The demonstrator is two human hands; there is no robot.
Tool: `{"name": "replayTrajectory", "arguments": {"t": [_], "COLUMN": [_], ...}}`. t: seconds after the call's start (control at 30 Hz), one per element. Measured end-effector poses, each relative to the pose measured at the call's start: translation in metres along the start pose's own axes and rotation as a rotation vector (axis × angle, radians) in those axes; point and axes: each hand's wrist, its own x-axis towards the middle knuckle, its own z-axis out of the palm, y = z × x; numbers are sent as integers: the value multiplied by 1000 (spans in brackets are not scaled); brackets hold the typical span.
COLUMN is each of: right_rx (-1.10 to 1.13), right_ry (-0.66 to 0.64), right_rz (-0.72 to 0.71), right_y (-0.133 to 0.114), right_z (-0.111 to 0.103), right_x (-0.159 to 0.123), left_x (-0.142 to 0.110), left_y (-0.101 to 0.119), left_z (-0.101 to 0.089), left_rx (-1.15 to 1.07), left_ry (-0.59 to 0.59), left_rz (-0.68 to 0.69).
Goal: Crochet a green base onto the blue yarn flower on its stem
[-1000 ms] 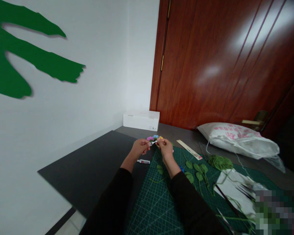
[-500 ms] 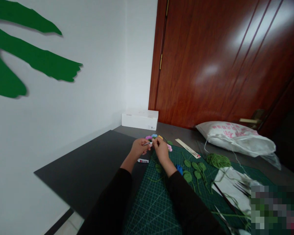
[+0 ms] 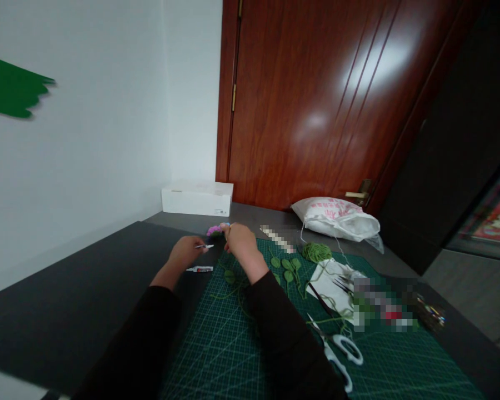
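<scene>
1. Well, nearest lies a dark green gridded cutting mat [image 3: 216,355] under two black sleeves [image 3: 129,344], with white-handled steel scissors [image 3: 339,350] on its right.
2. Just left of the mat, a slim white glue tube with a red band [image 3: 199,269] lies on a black board [image 3: 66,294].
3. The left hand [image 3: 186,251] hangs above that tube, its fingers [image 3: 194,248] pinched narrow on a thin white-and-silver stick [image 3: 201,246].
4. The right hand [image 3: 240,240] sits beside it, its fingers narrowly closed on a small bunch of pink and blue crocheted flowers [image 3: 216,229], held up near the mat's far edge. A close pinch low on so soft a bunch seems best: it would steady the blooms and leave the stick's tip in clear view.
5. Farther right, crocheted green leaves [image 3: 287,269] and a ball of green yarn [image 3: 315,253] lie on the mat.
6. Farthest, a white cardboard box [image 3: 197,198] stands left of a reddish-brown wooden door [image 3: 300,111], with a white printed sack [image 3: 335,218] at its foot.
</scene>
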Motion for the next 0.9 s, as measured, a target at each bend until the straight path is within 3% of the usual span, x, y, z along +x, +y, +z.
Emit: {"name": "replayTrajectory", "arguments": {"t": [0.1,0.17,0.27,0.4,0.5,0.6,0.77,0.9], "right_rx": [-19,-39,-104,-220,-271,-251,-78,101], "right_ry": [0,-30,-48,118,198,212,219,276], "right_rz": [-48,-28,90,250,320,338,285,230], "right_y": [-10,0,38,100,132,151,170,180], "right_z": [-36,-63,-110,-168,-184,-181,-193,-211], "right_x": [-18,-39,-84,-145,-173,-181,-166,-160], "left_x": [-1,-3,-8,-12,-13,-19,-35,-21], "left_y": [-15,-19,-17,-1,22,56,124,171], "left_z": [2,7,12,11,13,26,71,108], "left_rx": [99,137,159,150,138,148,210,336], "left_ry": [15,45,118,216,234,188,-85,-278], "left_rz": [-53,-72,-64,-9,53,130,368,542]}}
